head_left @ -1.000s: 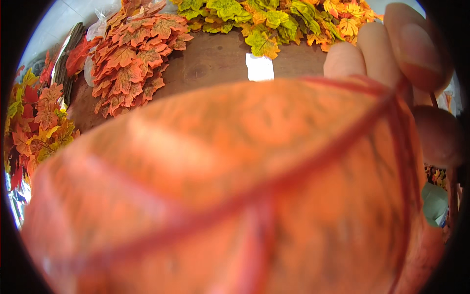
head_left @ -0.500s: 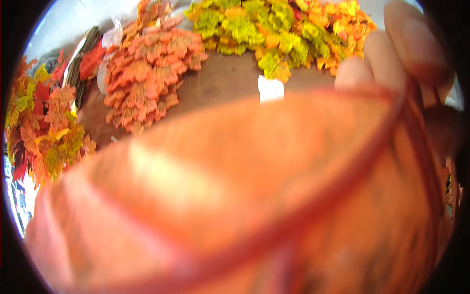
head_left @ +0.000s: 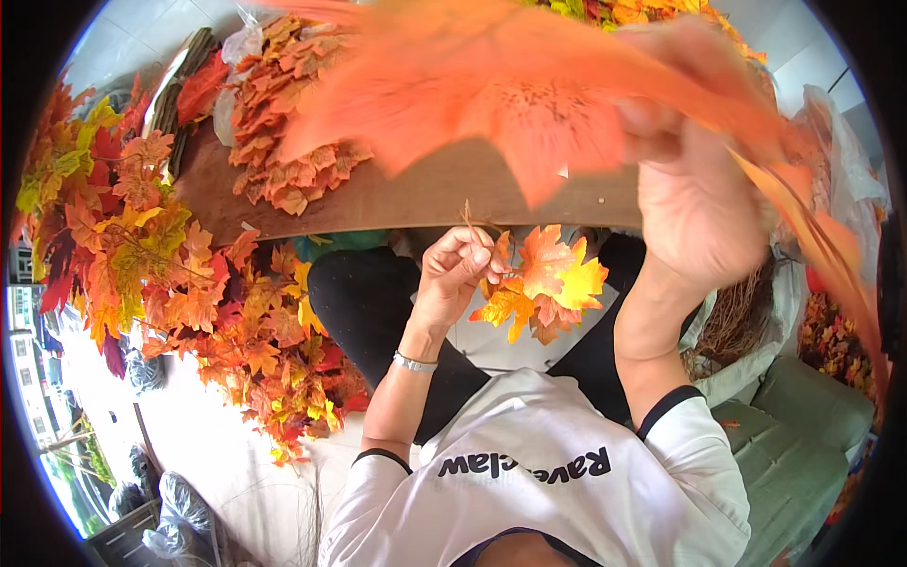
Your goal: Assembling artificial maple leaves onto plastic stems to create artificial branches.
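Observation:
My left hand [head_left: 458, 260] is above my lap, just off the near edge of the table, its fingers pinched round the thin brown stem of a small artificial maple leaf spray [head_left: 548, 274]. The spray's orange and yellow leaves hang to the right of those fingers. Raised close to the camera, my right hand [head_left: 699, 198] grips large orange artificial maple leaves [head_left: 529, 104] at their right part. These leaves are blurred and cover much of the far table. Part of my right fingers is hidden or smeared.
Stacked orange leaves [head_left: 293, 113] lie on the brown table [head_left: 416, 198]. A garland of red, orange and yellow leaves [head_left: 179, 265] hangs over its left end. On the right are a sack of brown twigs [head_left: 742, 317] and a grey-green seat [head_left: 794, 444].
The orange leaves that filled the lower picture have moved up and away. My left hand with the leaf spray, both forearms and my lap now show.

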A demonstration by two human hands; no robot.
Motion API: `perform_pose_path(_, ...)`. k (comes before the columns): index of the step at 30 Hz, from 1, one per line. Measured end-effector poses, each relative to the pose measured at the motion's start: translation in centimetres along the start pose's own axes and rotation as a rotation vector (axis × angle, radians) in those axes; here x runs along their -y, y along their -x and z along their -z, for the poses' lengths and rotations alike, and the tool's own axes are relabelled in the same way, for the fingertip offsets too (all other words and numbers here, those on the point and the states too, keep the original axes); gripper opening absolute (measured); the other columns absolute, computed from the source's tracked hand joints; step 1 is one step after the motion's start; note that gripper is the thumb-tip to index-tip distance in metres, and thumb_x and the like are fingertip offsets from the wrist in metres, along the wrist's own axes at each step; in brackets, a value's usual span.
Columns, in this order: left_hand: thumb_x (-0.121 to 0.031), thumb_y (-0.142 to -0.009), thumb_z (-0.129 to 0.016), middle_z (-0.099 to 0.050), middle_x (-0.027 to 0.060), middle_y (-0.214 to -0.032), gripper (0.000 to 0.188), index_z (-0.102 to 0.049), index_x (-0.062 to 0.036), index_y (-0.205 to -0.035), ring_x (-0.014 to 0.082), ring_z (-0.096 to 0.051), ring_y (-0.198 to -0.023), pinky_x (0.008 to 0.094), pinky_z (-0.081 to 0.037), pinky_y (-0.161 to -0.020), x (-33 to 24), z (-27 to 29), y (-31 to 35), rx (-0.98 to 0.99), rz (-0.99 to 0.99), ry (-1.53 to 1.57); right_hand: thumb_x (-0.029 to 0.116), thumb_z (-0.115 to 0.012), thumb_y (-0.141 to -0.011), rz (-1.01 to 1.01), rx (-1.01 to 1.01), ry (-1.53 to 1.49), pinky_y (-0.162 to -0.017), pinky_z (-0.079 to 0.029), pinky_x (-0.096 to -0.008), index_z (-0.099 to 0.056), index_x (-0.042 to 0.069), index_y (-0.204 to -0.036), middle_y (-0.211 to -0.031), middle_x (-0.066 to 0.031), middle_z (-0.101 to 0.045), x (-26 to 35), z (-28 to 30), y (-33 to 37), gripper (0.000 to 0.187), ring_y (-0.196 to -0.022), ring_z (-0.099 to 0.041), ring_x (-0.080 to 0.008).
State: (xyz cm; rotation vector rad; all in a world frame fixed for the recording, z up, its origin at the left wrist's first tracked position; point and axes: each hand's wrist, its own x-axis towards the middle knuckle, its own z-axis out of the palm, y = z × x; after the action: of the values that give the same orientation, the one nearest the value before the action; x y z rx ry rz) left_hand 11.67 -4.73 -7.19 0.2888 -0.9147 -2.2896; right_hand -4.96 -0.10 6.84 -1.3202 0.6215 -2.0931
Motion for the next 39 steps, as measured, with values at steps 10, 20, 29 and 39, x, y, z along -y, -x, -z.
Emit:
perform_pose_path(10, -0.008, -0.083, -0.056, -0.057, 0.0061, -0.074, 0.008, -0.051, -0.0021, -0.087, 0.0128, -0.057, -0.065, 0.0273, -0.049, -0.069, -1.1, -1.5, -2.2, 0.015, -0.085, 0.022, 0.000, -0.063, -0.074, -0.689, -0.285, 0.076, -0.051, -0.042, -0.0236, -0.057, -0.002, -0.088, -0.075, -0.0068, -0.057, -4.0, 1.8, 4.5, 0.015, -0.058, -0.050, -0.0122)
perform_pose_path(20, -0.007, -0.082, -0.058, -0.058, 0.0075, -0.076, 0.011, -0.051, -0.0009, -0.087, 0.0152, -0.060, -0.072, 0.0242, -0.049, -0.059, -0.9, -1.4, -2.1, 0.041, -0.145, -0.100, 0.008, -0.062, -0.077, -0.818, -0.254, -0.289, -0.054, -0.045, -0.0327, -0.056, -0.004, -0.087, -0.067, -0.0086, -0.051, -6.1, 3.1, 7.1, 0.017, -0.059, -0.052, -0.0183)
perform_pose_path(29, -0.007, -0.082, -0.056, -0.057, 0.0085, -0.073, 0.010, -0.050, -0.0010, -0.088, 0.0145, -0.058, -0.066, 0.0236, -0.048, -0.060, -1.5, -1.7, -1.4, 0.019, -0.181, -0.097, 0.016, -0.065, -0.075, -0.885, -0.254, -0.471, -0.051, -0.045, -0.0330, -0.055, -0.002, -0.085, -0.068, -0.0090, -0.051, -6.2, 1.5, 7.3, 0.023, -0.057, -0.053, -0.0194)
perform_pose_path(39, -0.007, -0.082, -0.056, -0.057, 0.0092, -0.069, 0.010, -0.049, -0.0026, -0.087, 0.0155, -0.056, -0.062, 0.0278, -0.048, -0.064, -2.1, -1.9, -0.9, 0.013, -0.210, -0.134, 0.019, -0.065, -0.075, -0.958, -0.379, -0.574, -0.052, -0.048, -0.0331, -0.056, 0.000, -0.089, -0.078, -0.0084, -0.053, -6.4, 0.6, 7.1, 0.025, -0.060, -0.053, -0.0179)
